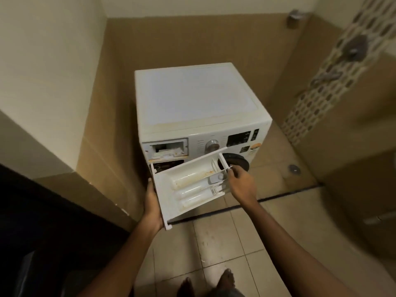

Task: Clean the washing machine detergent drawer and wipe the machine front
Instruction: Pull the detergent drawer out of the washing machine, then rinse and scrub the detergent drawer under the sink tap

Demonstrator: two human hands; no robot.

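Observation:
A white front-loading washing machine (197,99) stands in a tiled corner. Its drawer slot (166,150) at the upper left of the front gapes open. The white detergent drawer (192,185) is out of the machine, held in front of it with its compartments facing me; orange-brown stains mark the largest compartment. My left hand (152,207) grips the drawer's left edge from below. My right hand (241,181) pinches a thin white part at the drawer's right end, near the small grey insert (215,179). The dark round door (235,161) is partly hidden behind the drawer.
Tan tiled walls close in left and behind the machine. A mosaic strip with shower fittings (354,48) runs down the right wall. A floor drain (293,169) lies right of the machine. My bare feet (205,284) stand on beige floor tiles. A dark area (32,232) fills the lower left.

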